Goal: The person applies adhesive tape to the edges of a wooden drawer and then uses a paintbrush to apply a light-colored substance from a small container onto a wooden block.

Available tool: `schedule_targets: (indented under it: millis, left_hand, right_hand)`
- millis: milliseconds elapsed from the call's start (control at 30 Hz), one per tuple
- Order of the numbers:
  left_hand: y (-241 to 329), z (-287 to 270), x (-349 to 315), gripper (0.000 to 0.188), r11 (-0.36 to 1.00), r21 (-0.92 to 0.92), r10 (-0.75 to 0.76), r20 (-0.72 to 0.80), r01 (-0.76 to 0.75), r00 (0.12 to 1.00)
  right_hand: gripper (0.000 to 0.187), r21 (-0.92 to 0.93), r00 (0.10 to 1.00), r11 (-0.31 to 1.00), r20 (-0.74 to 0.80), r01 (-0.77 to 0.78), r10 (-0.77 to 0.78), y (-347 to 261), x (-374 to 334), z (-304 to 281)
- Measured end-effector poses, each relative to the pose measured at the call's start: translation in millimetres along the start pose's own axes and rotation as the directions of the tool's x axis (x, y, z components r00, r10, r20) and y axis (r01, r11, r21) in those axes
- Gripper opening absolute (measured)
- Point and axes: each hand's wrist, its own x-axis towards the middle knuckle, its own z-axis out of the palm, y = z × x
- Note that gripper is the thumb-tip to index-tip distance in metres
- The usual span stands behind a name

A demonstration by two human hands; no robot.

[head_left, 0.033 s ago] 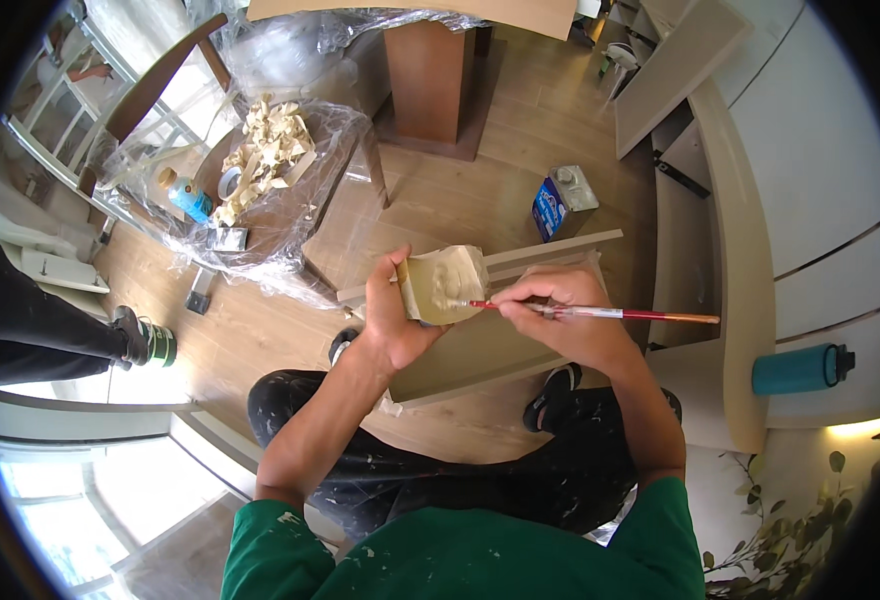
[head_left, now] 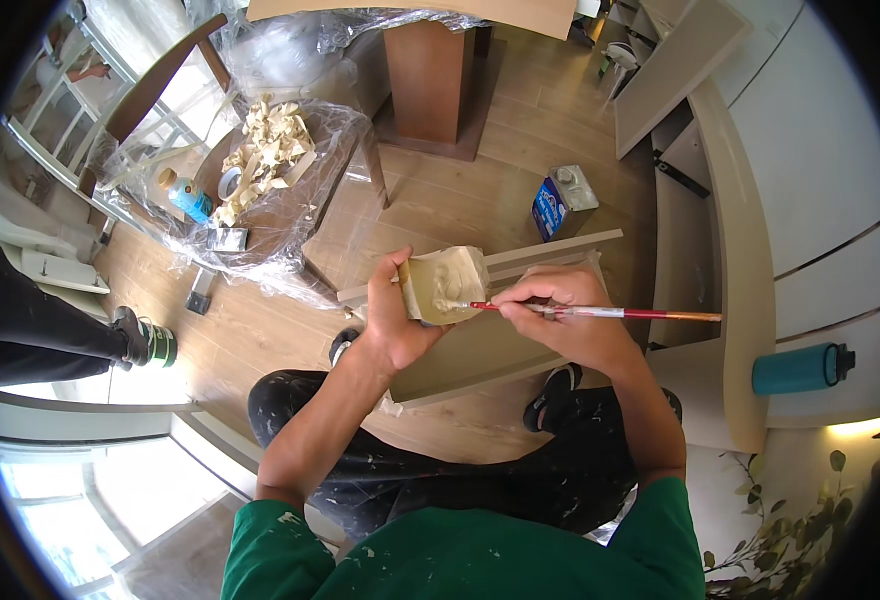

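Note:
My left hand (head_left: 393,325) is wrapped round a small square paint tub (head_left: 415,283), tilted so its inside shows. Cream paint (head_left: 448,278) coats the inside of the tub. In my right hand (head_left: 557,305) is a thin paintbrush (head_left: 645,314), pinched near its front end and lying almost level. Its bristle tip touches the paint at the tub's right side. Below both hands a beige drawer (head_left: 460,365) with raised edges lies between my feet, partly hidden by my hands and forearms.
A plastic-wrapped chair (head_left: 290,225) at left bears crumpled masking tape (head_left: 275,135) and a blue bottle (head_left: 190,198). A blue-labelled container (head_left: 563,203) stands on the floor ahead. The curved cabinet (head_left: 740,300) at right holds a teal flask (head_left: 802,370). Another person's leg (head_left: 45,315) is at far left.

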Motion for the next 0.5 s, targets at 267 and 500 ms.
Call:
schedule_targets:
  millis: [267, 500]
  left_hand:
    - [-4.9, 6.6, -4.4, 0.065, 0.999, 0.048, -0.012, -0.049, 0.015, 0.999]
    - [-5.7, 2.2, -3.9, 0.064, 0.997, 0.060, -0.038, -0.044, 0.041, 0.998]
  right_hand:
    - [0.011, 0.077, 0.992, 0.995, 0.108, -0.068, 0.059, 12.1, -2.4, 0.7]
    - [0.012, 0.134, 0.998, 0.990, 0.053, -0.032, 0.025, 12.5, -1.8, 1.1]
